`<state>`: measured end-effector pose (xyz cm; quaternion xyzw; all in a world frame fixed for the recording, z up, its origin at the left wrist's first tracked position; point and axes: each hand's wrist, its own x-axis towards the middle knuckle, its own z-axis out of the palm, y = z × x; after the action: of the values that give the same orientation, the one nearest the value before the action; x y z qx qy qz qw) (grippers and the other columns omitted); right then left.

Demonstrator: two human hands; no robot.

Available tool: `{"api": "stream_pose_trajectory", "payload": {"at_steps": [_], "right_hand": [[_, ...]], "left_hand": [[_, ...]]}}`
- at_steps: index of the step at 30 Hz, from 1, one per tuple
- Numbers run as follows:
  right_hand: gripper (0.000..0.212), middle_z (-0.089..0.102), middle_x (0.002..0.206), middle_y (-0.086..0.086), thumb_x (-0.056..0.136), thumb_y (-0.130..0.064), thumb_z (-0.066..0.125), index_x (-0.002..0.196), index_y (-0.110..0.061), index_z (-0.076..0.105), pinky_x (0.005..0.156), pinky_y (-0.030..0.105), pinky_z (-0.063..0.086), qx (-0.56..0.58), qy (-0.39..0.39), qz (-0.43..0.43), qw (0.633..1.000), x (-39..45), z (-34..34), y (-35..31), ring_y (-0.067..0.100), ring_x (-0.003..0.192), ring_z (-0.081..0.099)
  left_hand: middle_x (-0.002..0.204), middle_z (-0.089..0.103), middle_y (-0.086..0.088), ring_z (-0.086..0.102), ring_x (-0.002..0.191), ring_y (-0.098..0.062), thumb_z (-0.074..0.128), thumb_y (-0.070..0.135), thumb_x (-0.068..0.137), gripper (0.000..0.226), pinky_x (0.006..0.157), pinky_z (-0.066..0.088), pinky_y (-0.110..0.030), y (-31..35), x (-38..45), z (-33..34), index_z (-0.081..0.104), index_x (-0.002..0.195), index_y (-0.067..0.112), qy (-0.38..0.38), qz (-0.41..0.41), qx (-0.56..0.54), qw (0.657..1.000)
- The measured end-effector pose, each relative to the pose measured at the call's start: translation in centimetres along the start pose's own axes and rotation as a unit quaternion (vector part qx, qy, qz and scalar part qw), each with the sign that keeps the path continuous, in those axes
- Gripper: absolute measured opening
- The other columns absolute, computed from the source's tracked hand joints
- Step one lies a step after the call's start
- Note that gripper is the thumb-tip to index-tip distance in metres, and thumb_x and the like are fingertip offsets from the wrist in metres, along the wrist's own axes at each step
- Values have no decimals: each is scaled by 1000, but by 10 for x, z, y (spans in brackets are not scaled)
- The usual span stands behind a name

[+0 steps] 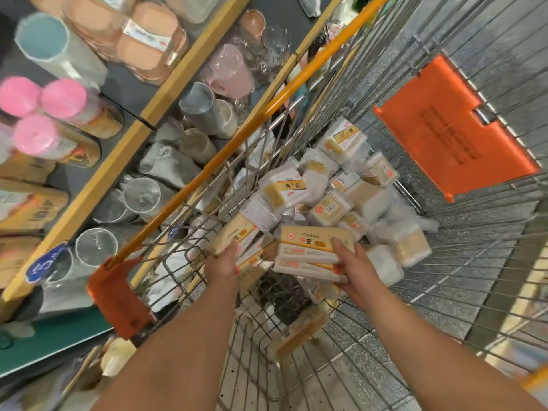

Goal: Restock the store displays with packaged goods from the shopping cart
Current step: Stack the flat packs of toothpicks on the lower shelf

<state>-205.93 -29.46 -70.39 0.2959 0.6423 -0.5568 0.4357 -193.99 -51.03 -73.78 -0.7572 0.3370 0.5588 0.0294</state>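
Both forearms reach into the shopping cart [385, 143]. The right hand [353, 268] grips stacked packs [311, 250]; the left hand [222, 262] holds another pack [234, 235]. Both should lift level so the stack stays together.

The silver wire shopping cart [341, 120] carries an orange handle bar [255, 120], an orange plastic corner cap [118, 298] and an orange plastic seat flap [453, 129] printed with dark lettering. Inside the cart lie clear-wrapped beige packets [314, 247] with yellow-and-white labels and red marks. Left of the cart, the yellow-edged dark grey shelf [166, 84] shows pink-lidded canisters [63, 97], peach round pads [148, 40], a pale blue tube [44, 37] and a blue price tag [44, 262] with white numerals.
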Motion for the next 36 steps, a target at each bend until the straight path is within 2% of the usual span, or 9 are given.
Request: {"api": "stream_pose_trajectory", "payload": {"at_steps": [3,7,13,16,19,22,27,30,36], "right_hand": [[36,69,108,5,97,-33,59,130,-27,48,60,33,52,-10,7,-10,1000,-5,0,-4,21,80,67],[32,69,112,9,96,-32,61,126,-25,50,69,38,54,-32,15,-25,999,-19,1,-16,27,87,67],[21,71,104,5,96,-30,61,116,-26,56,71,38,57,-71,-19,-86,994,-63,-6,-57,25,83,68],[24,70,103,3,96,-30,61,118,-26,52,84,45,57,-82,-50,-105,990,-86,-10,-75,25,89,67],[28,70,76,-4,98,-22,58,124,-27,48,48,24,52,-35,-97,-126,987,-112,-13,-89,9,53,64],[16,63,71,-4,94,-27,61,106,-34,52,48,22,37,-26,-143,-138,980,-153,-18,-96,10,47,51],[16,63,57,-9,97,-25,56,111,-29,49,39,18,41,-64,-221,-174,958,-219,-8,-101,6,40,54],[32,67,69,-8,100,-23,54,130,-29,46,42,20,46,-112,-280,-210,930,-264,31,-102,5,45,59],[38,72,114,12,93,-28,61,129,-16,56,73,44,60,-160,-408,-209,874,-365,158,-63,27,90,73]], "left_hand": [[128,63,-11,66,105,-33,75,38,84,65,86,58,-45,1,-7,4,51,137,9,-18,12,-35,999],[113,66,-14,66,75,-19,66,24,94,39,43,50,-20,3,-30,0,54,123,0,-32,14,-59,998],[92,59,-1,61,78,-24,67,31,93,33,72,51,-36,15,-98,-31,51,116,13,-60,80,-91,991],[86,63,-3,60,75,-23,70,21,91,17,69,49,-34,23,-138,-52,59,103,15,-88,135,-112,981],[83,63,-4,63,62,-10,64,15,94,22,65,54,-25,19,-171,-71,60,114,6,-99,211,-138,963],[73,63,-4,53,37,-1,64,24,95,24,35,38,-16,2,-200,-103,56,112,10,-115,237,-187,946],[103,71,-10,65,61,-16,73,36,85,54,51,51,-25,-20,-238,-174,57,127,5,-144,248,-258,922],[99,74,-11,64,65,-20,75,37,83,60,68,57,-36,-23,-261,-235,56,130,6,-121,277,-304,904],[68,70,1,63,47,-6,53,14,100,7,41,47,-16,-39,-293,-385,56,105,10,-31,353,-428,831]]}}
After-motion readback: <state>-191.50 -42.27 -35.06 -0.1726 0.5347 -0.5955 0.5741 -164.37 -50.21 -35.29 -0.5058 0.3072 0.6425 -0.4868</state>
